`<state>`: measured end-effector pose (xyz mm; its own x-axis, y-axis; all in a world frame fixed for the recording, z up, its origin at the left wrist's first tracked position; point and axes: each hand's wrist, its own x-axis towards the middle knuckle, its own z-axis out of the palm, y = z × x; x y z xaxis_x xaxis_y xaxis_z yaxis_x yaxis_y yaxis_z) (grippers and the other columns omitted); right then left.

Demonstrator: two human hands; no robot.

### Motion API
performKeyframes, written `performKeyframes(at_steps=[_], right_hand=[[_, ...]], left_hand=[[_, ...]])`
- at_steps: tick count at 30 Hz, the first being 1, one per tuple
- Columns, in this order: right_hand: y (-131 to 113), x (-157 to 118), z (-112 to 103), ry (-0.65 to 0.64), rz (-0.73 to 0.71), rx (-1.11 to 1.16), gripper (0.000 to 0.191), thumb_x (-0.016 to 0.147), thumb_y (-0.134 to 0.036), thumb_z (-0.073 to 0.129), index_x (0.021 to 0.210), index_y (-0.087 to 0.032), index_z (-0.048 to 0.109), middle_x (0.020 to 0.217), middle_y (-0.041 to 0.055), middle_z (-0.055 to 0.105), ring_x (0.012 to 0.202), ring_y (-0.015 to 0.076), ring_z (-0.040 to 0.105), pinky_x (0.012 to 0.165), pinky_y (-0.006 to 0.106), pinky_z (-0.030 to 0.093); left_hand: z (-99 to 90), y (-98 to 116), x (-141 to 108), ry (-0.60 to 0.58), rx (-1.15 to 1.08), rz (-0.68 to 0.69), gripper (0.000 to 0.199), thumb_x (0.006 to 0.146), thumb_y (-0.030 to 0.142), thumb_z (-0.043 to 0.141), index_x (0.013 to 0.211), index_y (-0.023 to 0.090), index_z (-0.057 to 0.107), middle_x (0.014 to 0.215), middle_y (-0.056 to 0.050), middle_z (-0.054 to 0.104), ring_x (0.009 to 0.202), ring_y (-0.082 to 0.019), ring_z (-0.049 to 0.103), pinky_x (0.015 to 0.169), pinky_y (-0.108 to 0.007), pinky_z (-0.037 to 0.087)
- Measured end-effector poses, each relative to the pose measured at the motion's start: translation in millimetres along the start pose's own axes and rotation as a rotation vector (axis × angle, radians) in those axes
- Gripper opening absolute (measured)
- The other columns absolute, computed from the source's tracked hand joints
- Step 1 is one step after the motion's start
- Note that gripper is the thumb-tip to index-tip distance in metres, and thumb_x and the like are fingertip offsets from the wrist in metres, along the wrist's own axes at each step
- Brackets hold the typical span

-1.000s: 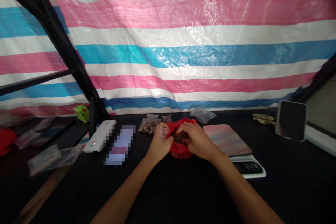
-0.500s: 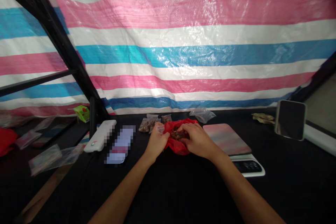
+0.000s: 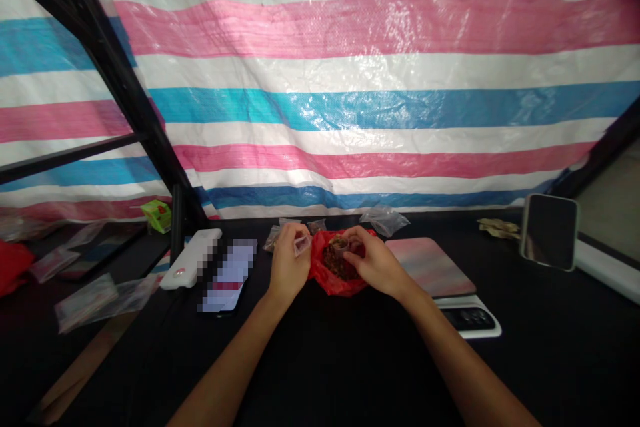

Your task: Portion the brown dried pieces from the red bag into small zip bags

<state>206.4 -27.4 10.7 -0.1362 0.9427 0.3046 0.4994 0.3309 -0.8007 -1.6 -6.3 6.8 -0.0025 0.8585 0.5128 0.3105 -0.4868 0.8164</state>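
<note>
One crumpled red plastic bag [image 3: 334,285] of dark brown pieces [image 3: 335,262] lies open on the black counter [image 3: 350,360]; left fingers [image 3: 293,239] pinch a small clear pouch [image 3: 302,245], right fingers [image 3: 357,237], grip unclear, dip inside, and a slack pinch could spill pieces.

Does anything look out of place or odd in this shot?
The flat object left of the red plastic bag is pixelated, so it can't be identified. Nothing looks spilled: the brown pieces lie inside the bag.
</note>
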Motion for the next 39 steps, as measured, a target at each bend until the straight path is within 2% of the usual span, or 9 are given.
performKeyframes(at_steps=[4,7,11,16,21,25,30,35,39], right_hand=[[-14.9,-1.3,-1.0,0.016,-0.085,0.118,0.028,0.088,-0.019,0.064,0.115,-0.024,0.057,0.110,0.0024,0.073,0.105,0.0198,0.069,0.098,0.035,0.051],[-24.0,-3.7,-0.8,-0.009,-0.145,0.102,0.027,0.086,-0.016,0.065,0.112,-0.024,0.062,0.111,0.0023,0.072,0.106,0.0203,0.069,0.099,0.036,0.051],[-27.9,-5.3,0.5,-0.057,-0.154,0.089,0.030,0.084,-0.010,0.064,0.110,-0.026,0.067,0.108,0.0009,0.074,0.101,0.0196,0.069,0.095,0.035,0.053],[-23.7,-4.4,0.7,-0.044,-0.147,0.045,0.031,0.084,-0.008,0.065,0.109,-0.026,0.069,0.103,0.0003,0.075,0.096,0.0190,0.070,0.092,0.034,0.053],[-20.6,-5.0,-1.8,-0.043,-0.212,-0.067,0.034,0.083,-0.008,0.069,0.111,-0.026,0.071,0.110,0.0022,0.072,0.104,0.0210,0.066,0.096,0.037,0.050],[-22.8,-6.6,-0.6,-0.080,-0.219,-0.073,0.030,0.087,-0.012,0.069,0.113,-0.026,0.071,0.106,0.0027,0.068,0.095,0.0190,0.065,0.090,0.035,0.052],[-22.5,-6.0,6.6,-0.020,-0.239,0.007,0.038,0.087,-0.008,0.065,0.119,-0.027,0.068,0.116,0.0042,0.063,0.104,0.0193,0.064,0.096,0.036,0.052],[-20.2,-4.0,8.7,-0.002,-0.312,0.016,0.043,0.088,-0.001,0.056,0.116,-0.030,0.072,0.125,0.0041,0.062,0.117,0.0193,0.062,0.106,0.036,0.048],[-19.0,-4.5,7.5,-0.004,-0.215,0.019,0.041,0.089,-0.013,0.067,0.127,-0.028,0.067,0.110,0.0037,0.068,0.095,0.0194,0.067,0.088,0.035,0.055]], left_hand=[[0.6,-2.0,-5.0,-0.219,0.132,-0.038,0.008,0.094,0.029,0.062,0.095,0.023,0.057,0.086,0.000,0.064,0.078,-0.017,0.060,0.072,-0.028,0.044],[3.9,-3.3,-9.1,-0.296,0.209,-0.038,0.018,0.089,0.029,0.068,0.102,0.024,0.057,0.089,0.001,0.065,0.078,-0.017,0.061,0.070,-0.028,0.043],[6.9,-7.6,-9.6,-0.284,0.122,-0.033,0.024,0.083,0.021,0.071,0.102,0.022,0.057,0.092,-0.001,0.065,0.083,-0.017,0.062,0.075,-0.028,0.046],[8.2,-11.9,-7.2,-0.267,0.058,-0.039,0.020,0.080,0.018,0.072,0.095,0.021,0.059,0.090,-0.001,0.065,0.084,-0.018,0.062,0.076,-0.028,0.047],[8.0,-10.6,-7.8,-0.276,0.168,0.014,0.023,0.080,0.015,0.068,0.100,0.021,0.061,0.094,-0.002,0.065,0.090,-0.020,0.061,0.082,-0.032,0.048],[7.8,-8.1,-8.9,-0.309,0.270,0.071,0.028,0.079,0.014,0.068,0.105,0.022,0.062,0.097,-0.003,0.065,0.093,-0.023,0.059,0.084,-0.036,0.047],[8.9,-5.7,-10.1,-0.290,0.250,0.065,0.035,0.082,0.020,0.071,0.115,0.022,0.060,0.110,-0.006,0.066,0.101,-0.023,0.062,0.091,-0.038,0.049],[9.6,0.0,-10.9,-0.262,0.377,-0.034,0.037,0.083,0.037,0.077,0.115,0.021,0.065,0.111,-0.008,0.070,0.104,-0.028,0.063,0.094,-0.043,0.047],[9.5,3.7,-10.9,-0.340,0.418,0.019,0.022,0.087,0.037,0.073,0.103,0.023,0.070,0.097,-0.005,0.072,0.094,-0.027,0.063,0.088,-0.042,0.046]])
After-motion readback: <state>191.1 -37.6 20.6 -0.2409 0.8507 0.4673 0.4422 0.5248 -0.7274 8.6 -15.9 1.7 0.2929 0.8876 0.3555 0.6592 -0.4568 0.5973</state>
